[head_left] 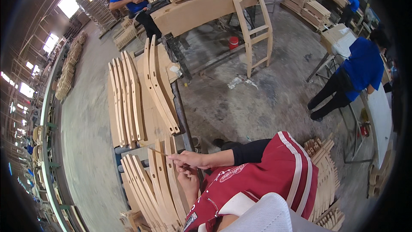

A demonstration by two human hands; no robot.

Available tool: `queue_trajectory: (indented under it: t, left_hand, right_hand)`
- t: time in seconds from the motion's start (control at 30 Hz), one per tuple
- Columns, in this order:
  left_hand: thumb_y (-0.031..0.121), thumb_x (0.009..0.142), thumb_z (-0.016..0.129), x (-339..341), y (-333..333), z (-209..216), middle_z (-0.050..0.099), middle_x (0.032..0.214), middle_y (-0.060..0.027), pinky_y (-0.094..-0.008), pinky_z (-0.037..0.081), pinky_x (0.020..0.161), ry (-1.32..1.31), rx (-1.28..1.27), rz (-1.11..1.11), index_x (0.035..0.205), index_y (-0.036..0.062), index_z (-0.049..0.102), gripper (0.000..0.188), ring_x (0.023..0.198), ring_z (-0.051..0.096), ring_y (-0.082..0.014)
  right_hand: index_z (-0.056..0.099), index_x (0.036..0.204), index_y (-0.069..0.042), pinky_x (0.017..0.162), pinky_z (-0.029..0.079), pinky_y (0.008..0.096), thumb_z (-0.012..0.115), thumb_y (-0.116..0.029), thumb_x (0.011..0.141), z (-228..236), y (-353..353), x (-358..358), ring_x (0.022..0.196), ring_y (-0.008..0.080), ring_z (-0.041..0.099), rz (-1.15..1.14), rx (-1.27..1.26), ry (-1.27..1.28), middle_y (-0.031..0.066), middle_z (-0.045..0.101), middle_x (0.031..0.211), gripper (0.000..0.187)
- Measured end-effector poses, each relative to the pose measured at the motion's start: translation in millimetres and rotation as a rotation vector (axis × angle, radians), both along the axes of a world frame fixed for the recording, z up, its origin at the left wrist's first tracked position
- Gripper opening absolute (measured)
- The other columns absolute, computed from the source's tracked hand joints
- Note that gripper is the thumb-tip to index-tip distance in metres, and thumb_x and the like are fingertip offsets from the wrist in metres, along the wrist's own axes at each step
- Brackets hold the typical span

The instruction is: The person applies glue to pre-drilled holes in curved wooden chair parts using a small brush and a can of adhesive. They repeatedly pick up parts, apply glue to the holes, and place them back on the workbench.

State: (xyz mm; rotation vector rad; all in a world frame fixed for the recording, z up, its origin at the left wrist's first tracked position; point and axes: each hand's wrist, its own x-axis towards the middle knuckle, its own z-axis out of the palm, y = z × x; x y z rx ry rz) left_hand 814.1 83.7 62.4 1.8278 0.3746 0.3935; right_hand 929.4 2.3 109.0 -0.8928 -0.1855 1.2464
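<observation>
My right hand reaches in over the near table with its fingers closed on a thin brown stick-like tool, which points away to the left. Just below it, my left hand has its fingers curled; whatever they hold is hidden. Under and beside both hands lie several pale curved wooden chair legs, side by side. Farther up the table is another row of curved legs with small slots cut in them. Two more slotted legs lie apart, to the right of that row.
Cardboard covers the table, with a dark metal rail along its right edge. A wooden chair frame stands on the floor beyond. Co-workers in blue shirts work at other benches. Stacked wood pieces are close behind me at right.
</observation>
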Motion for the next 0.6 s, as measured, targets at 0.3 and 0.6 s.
queue_trajectory:
  t: [0.3, 0.6]
  left_hand:
    - [0.004, 0.090, 0.067, 11.6, 9.3, -5.5, 0.052, 0.090, -0.0058, -0.0253, 0.041, 0.071, 0.045, -0.136, -0.147, 0.081, -0.0016, 0.049, 0.021, 0.082, 0.049, -0.0121]
    - [0.010, 0.089, 0.070, 25.7, 28.9, -40.9, 0.055, 0.083, -0.0113, -0.0325, 0.043, 0.068, 0.070, 0.187, -0.293, 0.073, -0.0004, 0.044, 0.032, 0.075, 0.051, -0.0188]
  right_hand:
    - [0.054, 0.063, -0.010, 0.040, 0.041, 0.0267, 0.055, -0.060, 0.093, -0.8, -4.7, 0.4, 0.043, 0.0131, 0.052, -0.124, -0.017, -0.128, 0.0060, 0.057, 0.059, 0.059]
    - [0.056, 0.060, -0.008, 0.047, 0.040, 0.0236, 0.052, -0.065, 0.093, 6.6, -28.1, -2.6, 0.046, 0.0092, 0.049, -0.330, -0.042, -0.115, 0.0000, 0.054, 0.058, 0.066]
